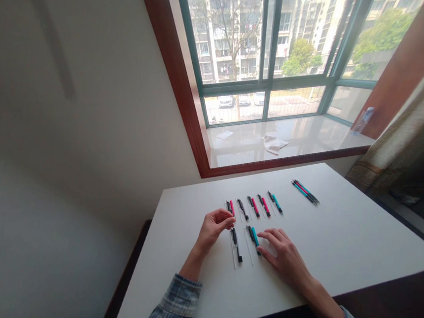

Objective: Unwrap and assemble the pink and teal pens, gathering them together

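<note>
My left hand (213, 228) is over the table at the near end of the back row, thumb and fingertips pinched together. Whatever sits in that pinch, if anything, is too small to make out. Just below it lies a black pen part (234, 236) with a thin white refill (233, 250) alongside. My right hand (281, 254) rests with fingers apart, fingertips beside a teal pen barrel (254, 236). A black pen part (250, 231) touches that barrel's left side, and another white refill (248, 246) lies further left.
Behind my hands runs a row of disassembled pens, with pink barrels (255, 207) and a teal barrel (277, 203). Several assembled pens (305, 192) lie together at the back right of the white table (354, 226). A windowsill (234, 153) holds a crumpled cloth (273, 144) and a bottle (362, 121).
</note>
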A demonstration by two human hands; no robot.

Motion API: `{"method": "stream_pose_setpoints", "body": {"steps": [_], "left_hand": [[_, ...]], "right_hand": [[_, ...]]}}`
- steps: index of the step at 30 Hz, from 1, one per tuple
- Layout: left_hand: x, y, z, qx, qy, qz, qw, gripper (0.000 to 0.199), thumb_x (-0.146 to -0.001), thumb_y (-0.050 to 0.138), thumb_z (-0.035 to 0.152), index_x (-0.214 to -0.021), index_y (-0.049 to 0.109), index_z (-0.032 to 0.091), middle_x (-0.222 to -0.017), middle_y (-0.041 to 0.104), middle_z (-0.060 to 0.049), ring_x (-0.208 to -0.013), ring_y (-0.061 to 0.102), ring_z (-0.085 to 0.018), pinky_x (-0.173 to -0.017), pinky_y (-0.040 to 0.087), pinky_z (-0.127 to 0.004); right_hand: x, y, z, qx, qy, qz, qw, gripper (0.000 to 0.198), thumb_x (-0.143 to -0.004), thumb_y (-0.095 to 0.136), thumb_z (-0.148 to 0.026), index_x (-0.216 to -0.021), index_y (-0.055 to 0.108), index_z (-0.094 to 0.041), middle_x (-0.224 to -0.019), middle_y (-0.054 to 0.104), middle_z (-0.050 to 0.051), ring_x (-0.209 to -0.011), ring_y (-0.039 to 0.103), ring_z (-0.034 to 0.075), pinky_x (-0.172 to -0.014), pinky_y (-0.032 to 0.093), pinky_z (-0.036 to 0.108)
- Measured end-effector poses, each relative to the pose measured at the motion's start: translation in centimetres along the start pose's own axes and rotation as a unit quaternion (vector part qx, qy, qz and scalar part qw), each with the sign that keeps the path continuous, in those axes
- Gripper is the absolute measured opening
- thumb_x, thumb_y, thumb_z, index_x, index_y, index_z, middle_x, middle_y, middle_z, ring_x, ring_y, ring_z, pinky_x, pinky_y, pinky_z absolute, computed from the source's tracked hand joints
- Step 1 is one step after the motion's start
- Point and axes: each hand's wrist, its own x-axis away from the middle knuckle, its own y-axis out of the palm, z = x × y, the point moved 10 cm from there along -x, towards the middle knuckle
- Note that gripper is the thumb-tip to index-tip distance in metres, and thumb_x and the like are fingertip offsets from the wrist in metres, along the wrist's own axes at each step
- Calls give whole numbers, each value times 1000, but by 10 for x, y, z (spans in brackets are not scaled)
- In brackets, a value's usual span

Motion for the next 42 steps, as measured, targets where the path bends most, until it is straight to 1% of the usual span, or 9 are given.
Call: {"method": "stream_pose_setpoints", "body": {"steps": [2,7,15,26,37,42], "left_hand": [[0,0,0,1,2,0,1000,25,-78,83,35,-84,71,14,-80,75,-6,-70,67,-15,-69,53,-26],[-1,-1,-1,0,1,2,1000,25,-78,83,35,-84,71,14,-79,75,-5,-70,66,-14,-69,53,-26],[-1,-1,1,-2,2,4,1000,25,-78,83,35,-84,72,14,-79,74,-5,-70,66,-14,-69,53,-25],[0,3,4,3,9,-8,1000,24,-78,83,33,-86,71,15,-79,73,-5,-70,64,-14,-68,52,-26],[1,7,10,-2,10,-20,1000,23,-78,83,35,-81,75,14,-74,70,-3,-68,62,-14,-67,50,-26],[1,8,8,-2,3,-15,1000,25,-77,84,37,-82,77,13,-74,72,-5,-67,63,-15,-67,51,-26]], "right_hand": [[0,1,0,1,-4,-2,1000,31,-95,64,-26,-126,64,-30,-116,67,7,-109,62,27,-93,56,43],[1,5,-2,-6,-17,-19,1000,22,-96,63,-24,-117,68,-29,-115,66,7,-108,62,26,-92,56,42],[3,5,-9,-16,-43,-32,998,21,-94,64,-22,-113,69,-29,-107,69,5,-101,63,24,-88,56,40],[2,6,-11,-37,-34,-47,998,19,-95,62,-20,-111,68,-29,-107,70,4,-102,63,23,-91,55,39],[1,7,-12,-35,-42,-48,997,17,-96,61,-22,-110,69,-28,-108,71,4,-104,63,23,-91,55,38],[0,7,-14,-38,-48,-46,997,17,-95,62,-21,-109,69,-28,-107,71,4,-103,64,23,-90,56,38]]}}
